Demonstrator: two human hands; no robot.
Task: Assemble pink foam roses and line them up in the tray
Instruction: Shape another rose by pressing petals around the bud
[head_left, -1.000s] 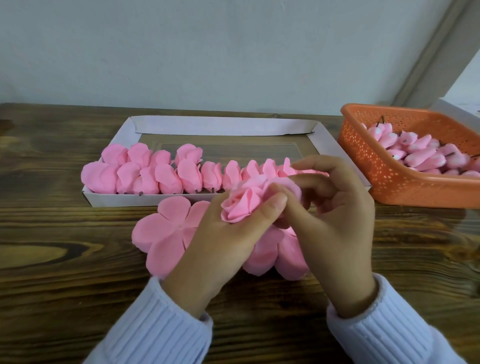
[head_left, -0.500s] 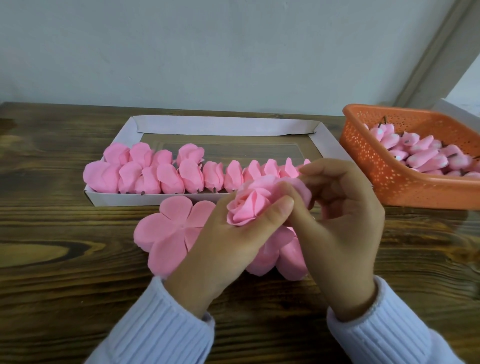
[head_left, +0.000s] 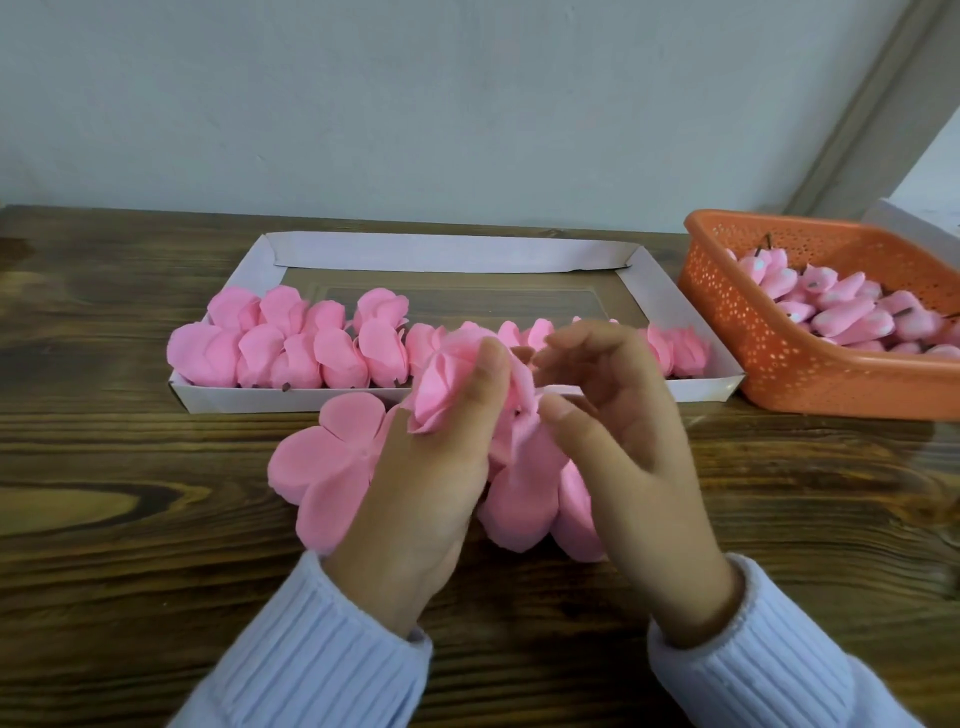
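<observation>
At the far left the dark wooden desk (head_left: 104, 519) lies bare in front of me. On it, toward the wall, sits the white cardboard tray (head_left: 291, 402), long side facing me. The finished pink foam roses (head_left: 291, 348) lie in it along the near wall, packed side by side; at the left end they bunch up two deep, and the leftmost one bulges over the tray's edge. The back half of the tray shows its bare floor.

Just in front of the tray, flat on the desk, lies a pink petal cutout (head_left: 332, 457) with rounded lobes, partly tucked under my left hand (head_left: 431, 488). That hand is clamped on the rose I am building (head_left: 447, 384): my thumb presses across its front and my fingers wrap behind it, holding it above the desk just before the tray's near wall. Its wrapped centre faces left and upward.

Beneath and between my hands more loose pink petals (head_left: 524, 493) rest on the desk. My right hand (head_left: 623, 441) is beside the rose with fingers loosely curved and spread, gripping nothing; its thumb tip is just next to the outer petals, and I cannot tell whether it touches them. Both wrists wear pale ribbed sleeves (head_left: 322, 649).

At the right stands an orange perforated basket (head_left: 779, 364), close to the tray's corner, holding a heap of pink rose buds (head_left: 841, 317).
</observation>
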